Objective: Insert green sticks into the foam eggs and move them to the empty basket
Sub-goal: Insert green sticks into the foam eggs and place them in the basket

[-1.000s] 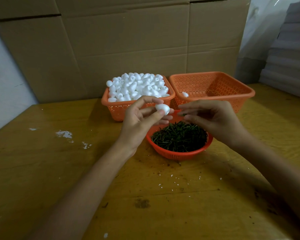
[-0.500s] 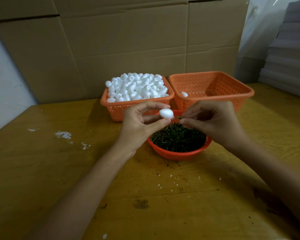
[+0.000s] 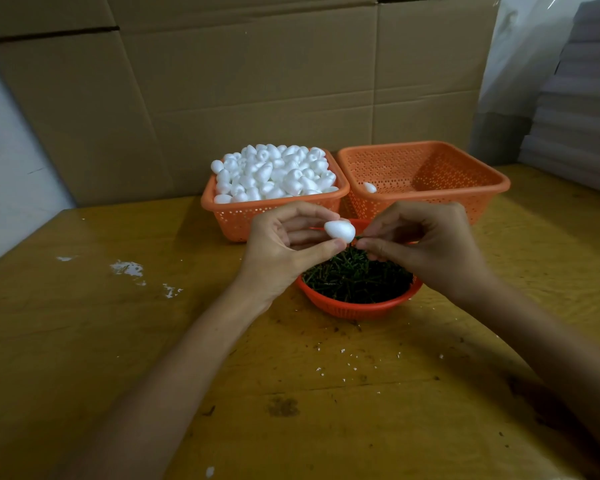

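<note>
Foam egg (image 3: 340,231) is pinched by the left hand (image 3: 278,251) so that the green stick (image 3: 358,238) nipped in the right hand (image 3: 426,247) can be pushed in.

Matt white foam egg (image 3: 340,231); perforated orange plastic basket (image 3: 426,174).

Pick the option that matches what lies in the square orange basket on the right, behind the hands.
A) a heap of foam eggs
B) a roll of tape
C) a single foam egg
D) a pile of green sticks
C: one foam egg lies alone by the left wall of the right square basket, with nothing else showing inside it.
</note>
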